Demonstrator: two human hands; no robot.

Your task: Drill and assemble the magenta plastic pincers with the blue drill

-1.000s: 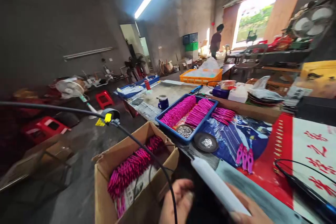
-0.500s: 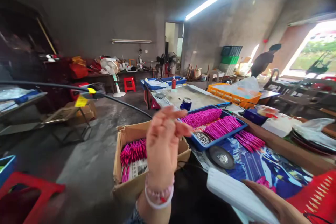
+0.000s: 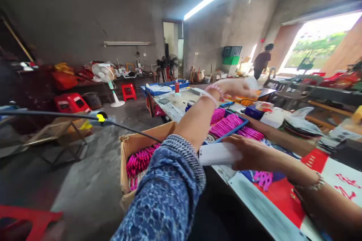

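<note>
My left arm stretches far forward across the table, and my left hand (image 3: pixel 240 87) is beside the orange crate (image 3: pixel 250 100). Motion smears its fingers, so its grip is unclear. A whitish blur lies by the fingertips. In my right hand (image 3: pixel 254 153) is a white oblong block (image 3: pixel 217 154), held level above the near table edge; I cannot make out its exact kind. Bundles of bright pink thin sticks (image 3: pixel 226 125) lie in a blue tray (image 3: pixel 243 121) under my left arm. More pink pieces (image 3: pixel 138 163) fill a cardboard box (image 3: pixel 123 162) at the left.
A metal strip (image 3: pixel 263 207) runs along the near table edge, beside red and white printed sheets (image 3: pixel 285 196). A black rod (image 3: pixel 70 114) crosses from the left. Red stools (image 3: pixel 129 91), a standing fan (image 3: pixel 105 73) and a person (image 3: pixel 261 62) are farther back.
My left hand has swung from near the cardboard box forward and right toward the orange crate. My right hand has brought the white block left and up. The view has turned right.
</note>
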